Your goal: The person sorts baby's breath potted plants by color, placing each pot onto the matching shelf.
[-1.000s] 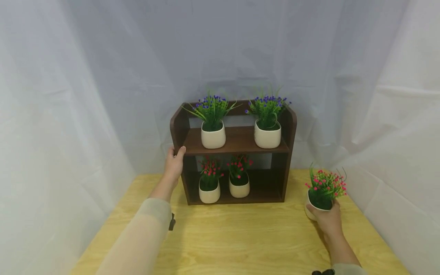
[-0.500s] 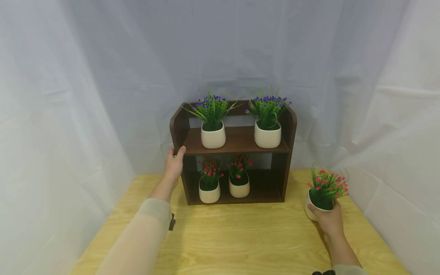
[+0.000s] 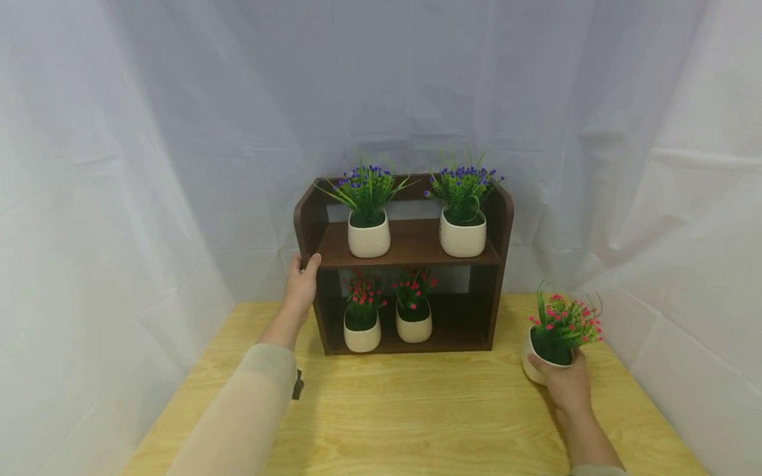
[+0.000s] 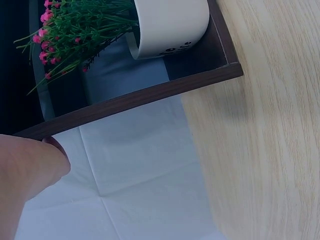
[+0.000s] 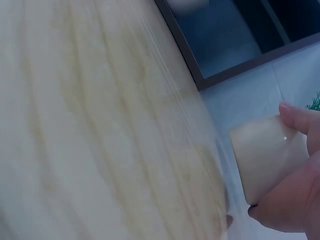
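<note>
In the head view, my left hand (image 3: 300, 284) grips the left side panel of a dark brown two-tier shelf (image 3: 411, 263), its thumb over the front edge. At the right, my right hand (image 3: 569, 383) holds a white flower pot (image 3: 536, 370) with pink artificial flowers (image 3: 565, 320), thumb on the near side. The right wrist view shows the white pot (image 5: 267, 155) tilted between thumb and fingers, with a narrow gap between its base and the tabletop. Two pink-flowered pots, left (image 3: 362, 336) and middle (image 3: 414, 325), stand on the lower tier.
Two pots with purple flowers, left (image 3: 369, 239) and right (image 3: 463, 237), stand on the upper tier. The right part of the lower tier has room beside the pots. A light wooden table (image 3: 393, 410) bears the shelf. White sheeting (image 3: 673, 218) hangs close behind and at both sides.
My right hand and the pink-flowered pot have shifted slightly left and towards me in the last half second. The left hand and shelf look the same.
</note>
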Motion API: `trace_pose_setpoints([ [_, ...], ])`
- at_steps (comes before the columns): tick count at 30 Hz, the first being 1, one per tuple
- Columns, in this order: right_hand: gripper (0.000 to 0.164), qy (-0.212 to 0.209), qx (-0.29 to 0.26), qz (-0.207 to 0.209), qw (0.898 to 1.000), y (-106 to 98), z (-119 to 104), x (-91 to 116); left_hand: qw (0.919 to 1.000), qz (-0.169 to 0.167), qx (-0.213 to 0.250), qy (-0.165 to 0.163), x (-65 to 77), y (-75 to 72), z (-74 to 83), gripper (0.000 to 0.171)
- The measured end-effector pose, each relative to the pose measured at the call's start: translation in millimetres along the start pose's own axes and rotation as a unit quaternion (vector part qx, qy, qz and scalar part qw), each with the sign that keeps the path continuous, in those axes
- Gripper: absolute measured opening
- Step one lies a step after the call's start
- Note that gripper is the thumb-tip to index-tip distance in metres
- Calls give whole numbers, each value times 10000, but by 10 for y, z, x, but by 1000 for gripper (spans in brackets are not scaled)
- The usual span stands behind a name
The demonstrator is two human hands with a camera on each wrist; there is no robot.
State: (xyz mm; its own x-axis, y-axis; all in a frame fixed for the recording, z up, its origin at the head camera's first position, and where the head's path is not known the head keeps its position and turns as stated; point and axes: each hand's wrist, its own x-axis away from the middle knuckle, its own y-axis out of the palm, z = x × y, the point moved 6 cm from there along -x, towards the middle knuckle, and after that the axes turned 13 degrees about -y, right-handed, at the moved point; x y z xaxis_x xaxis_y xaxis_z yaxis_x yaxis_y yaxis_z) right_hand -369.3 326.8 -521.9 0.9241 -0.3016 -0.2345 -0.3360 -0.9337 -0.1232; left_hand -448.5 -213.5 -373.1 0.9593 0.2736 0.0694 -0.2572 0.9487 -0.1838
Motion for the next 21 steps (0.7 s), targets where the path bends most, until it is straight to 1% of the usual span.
trace_pose_setpoints([
  [4,112,-34,87,20,10000,16,-27,30,10000,-3,11,-25,-2,2,-9,67],
  [9,113,-72,154,3,9999,45,-71,70,10000,-5,73,29,-7,6,-10,64],
  [17,111,-233,203,195,9993,111,-229,157,9999,-25,131,39,-12,7,-5,66],
  [21,112,-284,361,124,9989,159,-293,189,9999,-11,130,55,-10,12,-1,63],
])
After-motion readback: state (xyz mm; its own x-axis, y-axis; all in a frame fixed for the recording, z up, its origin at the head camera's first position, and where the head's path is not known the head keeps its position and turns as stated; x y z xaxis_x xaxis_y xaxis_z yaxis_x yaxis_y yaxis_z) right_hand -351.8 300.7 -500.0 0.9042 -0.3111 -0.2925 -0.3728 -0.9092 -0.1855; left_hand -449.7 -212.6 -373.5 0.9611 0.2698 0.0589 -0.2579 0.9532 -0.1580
